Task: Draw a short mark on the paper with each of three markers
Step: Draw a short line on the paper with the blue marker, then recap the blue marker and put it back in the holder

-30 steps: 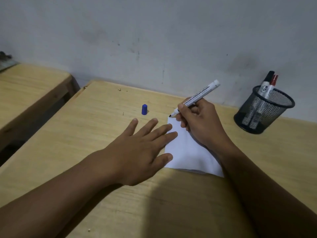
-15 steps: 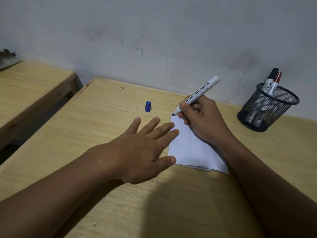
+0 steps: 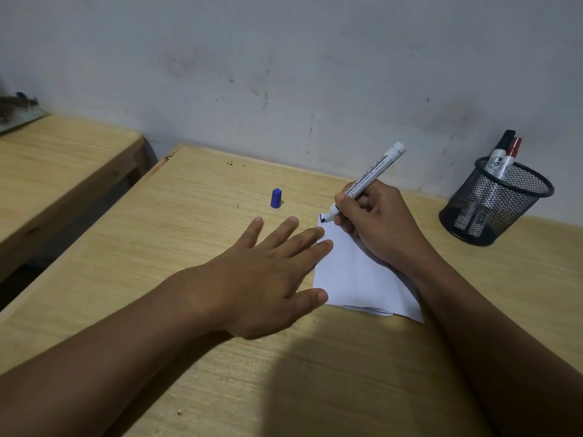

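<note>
While the right hand (image 3: 375,225) pinches the blue marker (image 3: 366,181) at the paper (image 3: 356,272)'s eleven-o'clock corner, keep the stroke short, with the left hand (image 3: 268,272) spread flat pinning its nine-o'clock edge

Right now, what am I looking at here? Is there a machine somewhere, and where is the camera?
There is no machine: a person works with bare hands, and the one camera sits on their head, looking forward and down. The right hand holds an uncapped marker with its tip on the far corner of a white paper, where a small blue mark shows. The left hand lies flat on the wooden table, fingertips on the paper's edge. The blue cap stands beside it. A black mesh cup near the wall holds two more markers, one black-capped, one red-capped.
</note>
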Available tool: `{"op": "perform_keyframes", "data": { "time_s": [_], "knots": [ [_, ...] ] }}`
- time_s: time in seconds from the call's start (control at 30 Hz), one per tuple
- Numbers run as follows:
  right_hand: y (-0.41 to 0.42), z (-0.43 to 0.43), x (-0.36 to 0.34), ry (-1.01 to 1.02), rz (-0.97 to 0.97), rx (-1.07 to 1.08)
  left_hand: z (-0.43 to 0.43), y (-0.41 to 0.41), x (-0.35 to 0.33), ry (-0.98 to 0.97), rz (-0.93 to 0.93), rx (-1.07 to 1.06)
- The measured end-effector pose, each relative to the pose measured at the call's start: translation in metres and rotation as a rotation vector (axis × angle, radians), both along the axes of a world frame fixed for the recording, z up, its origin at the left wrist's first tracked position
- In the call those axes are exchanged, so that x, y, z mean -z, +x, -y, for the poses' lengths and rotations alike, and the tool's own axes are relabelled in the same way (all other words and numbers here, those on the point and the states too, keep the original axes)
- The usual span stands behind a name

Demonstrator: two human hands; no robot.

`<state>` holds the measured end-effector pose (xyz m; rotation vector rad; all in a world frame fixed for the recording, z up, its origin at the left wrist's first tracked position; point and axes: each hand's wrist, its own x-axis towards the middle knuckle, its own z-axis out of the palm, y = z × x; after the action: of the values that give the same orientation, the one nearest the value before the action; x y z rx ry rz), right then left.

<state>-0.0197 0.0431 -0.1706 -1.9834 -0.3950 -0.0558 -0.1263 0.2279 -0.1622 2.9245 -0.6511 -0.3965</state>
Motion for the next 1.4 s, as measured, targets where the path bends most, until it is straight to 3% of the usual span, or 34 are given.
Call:
{"op": "perform_keyframes", "data": {
  "time_s": [0.17,0.23,0.4,0.53,0.63,0.73,0.8,0.87,1.2,1.27,1.4],
  "knots": [
    [0.000,0.003,-0.007,0.272,-0.102,0.050,-0.004,0.004,-0.001,-0.147,0.193,0.021],
    [-0.003,0.008,-0.018,0.379,-0.087,0.067,-0.003,0.004,-0.005,-0.210,0.192,-0.021],
    [-0.011,0.019,-0.051,0.477,-0.014,0.103,-0.005,0.019,-0.011,-0.417,0.546,-0.361],
    [-0.026,0.025,-0.069,0.457,-0.010,0.113,-0.011,0.050,-0.023,-0.175,0.385,-0.561],
    [-0.046,0.033,-0.085,0.475,-0.008,0.106,-0.009,0.054,-0.039,-0.198,0.360,-0.589],
    [-0.065,0.042,-0.101,0.516,-0.001,0.123,0.001,0.039,-0.070,-0.591,0.315,-0.628],
    [-0.076,0.046,-0.114,0.537,0.013,0.132,0.015,0.018,-0.095,-1.036,0.222,-0.540],
    [-0.087,0.048,-0.128,0.553,0.032,0.128,0.029,-0.002,-0.118,-1.259,0.176,-0.432],
    [-0.140,0.073,-0.196,0.502,0.190,0.109,0.090,-0.049,-0.185,-1.356,0.245,-0.199],
    [-0.143,0.079,-0.202,0.542,0.174,0.126,0.104,-0.049,-0.189,-1.362,0.390,-0.194],
    [-0.140,0.096,-0.208,0.536,0.066,0.188,0.130,-0.035,-0.189,-1.149,0.746,-0.207]
  ]
}}
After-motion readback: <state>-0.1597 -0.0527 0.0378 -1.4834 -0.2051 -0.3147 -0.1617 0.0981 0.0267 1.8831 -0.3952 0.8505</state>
